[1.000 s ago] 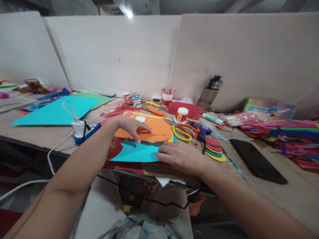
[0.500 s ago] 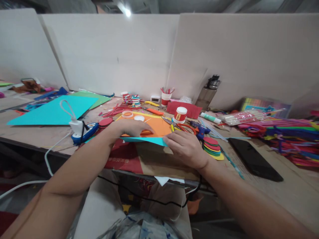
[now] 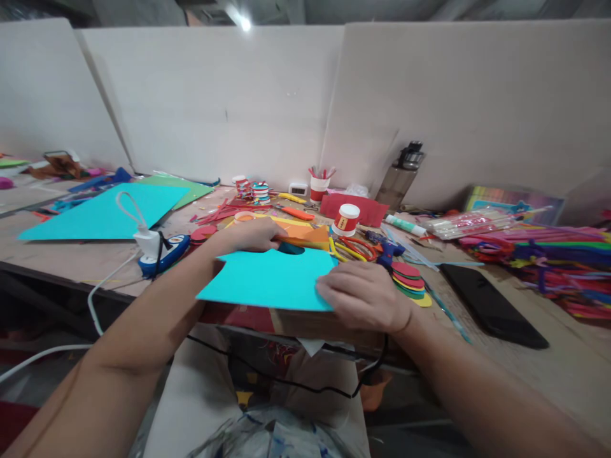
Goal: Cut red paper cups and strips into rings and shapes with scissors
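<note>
My right hand (image 3: 367,294) grips the right side of a turquoise sheet (image 3: 267,280), which has curved notches cut into its far edge. The sheet lies tilted in front of me, above the table's near edge. My left hand (image 3: 258,234) is just beyond it, fingers closed on an orange sheet (image 3: 305,234) whose near edge is raised; the fingertips are partly hidden. Right of the sheets are scissors with red and yellow handles (image 3: 356,248). Several coloured paper discs (image 3: 408,280) are stacked beside my right hand.
A red-and-white paper cup (image 3: 346,220) stands behind the scissors. A blue glue gun (image 3: 389,253) and a black phone (image 3: 491,305) lie to the right. On the left are a blue power strip (image 3: 165,254) and a large turquoise sheet (image 3: 105,213). A bottle (image 3: 401,178) leans against the white partition.
The turquoise sheet has come toward me and tilted, so its broad face shows. My right hand moved nearer with it. My left hand shifted back slightly, and the orange sheet is now lifted.
</note>
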### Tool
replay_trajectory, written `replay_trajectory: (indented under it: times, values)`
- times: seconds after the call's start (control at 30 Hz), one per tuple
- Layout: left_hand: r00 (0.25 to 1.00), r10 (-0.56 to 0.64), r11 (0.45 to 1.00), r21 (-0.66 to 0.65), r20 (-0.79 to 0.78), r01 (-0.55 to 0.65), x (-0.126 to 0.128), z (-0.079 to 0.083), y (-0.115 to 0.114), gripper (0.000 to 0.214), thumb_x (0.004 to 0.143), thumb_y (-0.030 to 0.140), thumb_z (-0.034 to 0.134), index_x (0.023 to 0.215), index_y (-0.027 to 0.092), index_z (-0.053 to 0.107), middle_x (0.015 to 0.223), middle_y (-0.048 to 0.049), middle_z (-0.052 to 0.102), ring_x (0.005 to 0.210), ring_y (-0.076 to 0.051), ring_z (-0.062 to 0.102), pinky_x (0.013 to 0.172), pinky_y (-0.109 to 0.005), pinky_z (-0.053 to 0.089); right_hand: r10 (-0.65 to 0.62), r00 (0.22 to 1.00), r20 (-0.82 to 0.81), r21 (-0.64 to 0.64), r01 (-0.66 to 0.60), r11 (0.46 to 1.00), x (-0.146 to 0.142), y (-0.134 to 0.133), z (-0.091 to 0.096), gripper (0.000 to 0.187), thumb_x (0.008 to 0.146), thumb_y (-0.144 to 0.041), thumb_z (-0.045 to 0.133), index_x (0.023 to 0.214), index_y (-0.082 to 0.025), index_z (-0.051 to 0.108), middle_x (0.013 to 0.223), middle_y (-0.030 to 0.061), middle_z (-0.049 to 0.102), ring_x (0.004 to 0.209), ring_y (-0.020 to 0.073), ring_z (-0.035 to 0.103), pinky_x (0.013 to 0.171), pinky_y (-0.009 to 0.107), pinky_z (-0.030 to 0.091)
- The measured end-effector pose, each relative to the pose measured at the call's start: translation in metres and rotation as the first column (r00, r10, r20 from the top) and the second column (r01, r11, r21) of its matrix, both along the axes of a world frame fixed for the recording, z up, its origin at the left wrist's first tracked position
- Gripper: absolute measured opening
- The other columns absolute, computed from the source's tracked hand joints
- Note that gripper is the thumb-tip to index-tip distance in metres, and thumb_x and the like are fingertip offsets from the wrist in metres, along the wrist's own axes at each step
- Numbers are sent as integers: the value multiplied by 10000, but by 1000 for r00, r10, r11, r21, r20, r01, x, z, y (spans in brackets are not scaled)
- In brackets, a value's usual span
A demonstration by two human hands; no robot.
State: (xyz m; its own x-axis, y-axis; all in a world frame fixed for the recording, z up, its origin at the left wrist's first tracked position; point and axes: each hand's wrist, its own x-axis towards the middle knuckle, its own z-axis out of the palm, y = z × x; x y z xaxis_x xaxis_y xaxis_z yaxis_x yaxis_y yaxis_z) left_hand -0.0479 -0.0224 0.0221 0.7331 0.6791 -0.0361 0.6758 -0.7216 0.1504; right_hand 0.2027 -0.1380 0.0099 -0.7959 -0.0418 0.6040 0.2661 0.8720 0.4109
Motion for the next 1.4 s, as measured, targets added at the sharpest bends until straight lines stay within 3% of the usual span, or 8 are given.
replay_trajectory:
  times: [0.23,0.47,0.7,0.93,1.13,1.2,1.33,1.4]
  values:
    - [999,-38,997,59,-37,40,-4,0,5,264,791,225,472,886,185,714,810,-28,704,686,-143,556,646,-251,358,103,954,282,-32,-98,995,-21,-15,-11,186,972,-226,469,852,-199,609,725,3,593,652,134,508,569,306,332]
    - [999,-44,997,69,-19,45,-4,2,4,233,778,204,462,822,182,689,752,-10,678,641,-123,528,616,-242,340,-215,911,352,-103,266,958,-18,-5,-18,144,982,-177,448,948,-161,587,798,40,596,707,146,480,574,302,261]
    - [997,-78,995,55,0,78,-5,-1,7,242,779,213,482,846,202,715,738,-3,687,648,-129,535,624,-245,346,-436,808,395,-202,540,817,-25,1,-25,81,937,-134,542,931,-171,614,889,67,649,806,181,530,617,293,321]
    - [999,-28,999,38,15,28,-5,2,5,328,787,220,516,1016,263,748,834,-1,729,744,-166,596,734,-257,410,-396,886,242,-78,424,902,-22,-7,-22,265,962,-139,460,1179,-97,608,973,124,691,830,200,577,667,322,405]
    - [998,-61,997,46,23,60,-6,4,4,309,791,177,496,974,212,743,878,-23,734,714,-154,588,721,-255,396,-411,886,213,-75,434,898,-22,-12,-23,311,960,-140,452,1225,-105,611,1108,149,698,905,228,612,714,350,454]
    - [998,-60,997,50,23,59,-6,4,4,289,788,173,495,937,206,740,844,-18,728,695,-147,579,695,-250,387,-467,837,285,-110,513,852,-26,-11,-25,307,949,-147,477,1219,-122,620,1124,147,698,906,230,615,711,347,457]
    - [999,-51,998,28,4,50,-6,4,4,270,779,178,505,896,223,744,780,2,713,670,-140,562,670,-242,379,-605,646,466,-221,747,627,-35,-6,-28,242,909,-127,529,1108,-139,666,979,123,717,857,238,624,648,328,430]
    - [998,-60,998,33,-2,60,-5,4,3,285,779,182,507,923,231,748,800,2,720,676,-140,564,672,-243,381,-608,608,510,-260,783,565,-38,-3,-29,234,905,-116,526,1086,-145,671,970,120,715,887,248,627,665,328,430]
